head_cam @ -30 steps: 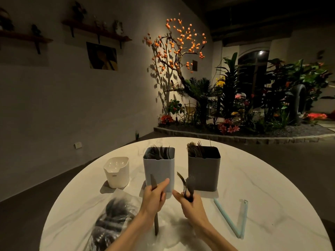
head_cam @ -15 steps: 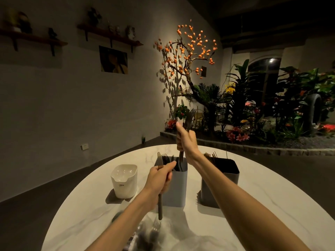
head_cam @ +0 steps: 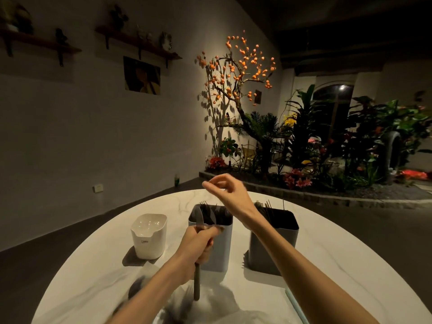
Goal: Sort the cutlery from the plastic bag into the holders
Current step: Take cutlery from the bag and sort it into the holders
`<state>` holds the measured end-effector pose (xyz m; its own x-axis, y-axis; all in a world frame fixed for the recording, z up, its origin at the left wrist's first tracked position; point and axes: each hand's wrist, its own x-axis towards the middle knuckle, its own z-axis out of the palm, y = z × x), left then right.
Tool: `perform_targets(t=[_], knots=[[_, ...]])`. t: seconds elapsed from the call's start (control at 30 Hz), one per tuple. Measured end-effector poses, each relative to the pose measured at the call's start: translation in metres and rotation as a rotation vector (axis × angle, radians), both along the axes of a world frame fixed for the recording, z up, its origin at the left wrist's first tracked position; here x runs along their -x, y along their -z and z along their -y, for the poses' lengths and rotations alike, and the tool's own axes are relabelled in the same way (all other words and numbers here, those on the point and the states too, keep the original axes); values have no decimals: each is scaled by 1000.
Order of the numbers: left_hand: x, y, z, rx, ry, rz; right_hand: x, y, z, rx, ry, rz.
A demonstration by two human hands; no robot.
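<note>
My left hand (head_cam: 201,244) grips a dark knife (head_cam: 197,284) upright, blade up, in front of the light grey holder (head_cam: 219,249), which is full of dark forks. My right hand (head_cam: 226,190) hovers above that holder with loosely curled fingers and holds nothing. A dark grey holder (head_cam: 273,249) with several utensils stands to the right. A white holder (head_cam: 149,235) stands to the left and looks empty. The clear plastic bag (head_cam: 210,307) with dark cutlery lies at the table's near edge, partly hidden by my arms.
The round white marble table (head_cam: 350,265) carries everything. A pale blue strip (head_cam: 297,307) lies near the right forearm. Beyond the table are a dark floor, a wall with shelves, and a planted bed with a lit orange tree.
My right hand let a fork drop into the light grey holder and now hovers empty above it. The left hand lifted the knife slightly towards the holder.
</note>
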<state>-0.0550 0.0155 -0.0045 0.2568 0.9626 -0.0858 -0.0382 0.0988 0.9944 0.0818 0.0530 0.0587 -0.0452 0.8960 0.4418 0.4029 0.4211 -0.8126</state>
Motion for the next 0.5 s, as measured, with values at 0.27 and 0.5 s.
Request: perform_targets(t=[0.27, 0.5], knots=[[-41, -11, 17, -181, 55, -143, -41, -11, 54, 25, -84, 216], [-55, -1, 6, -218, 91, -316, -117, -78, 51, -365, 330, 37]])
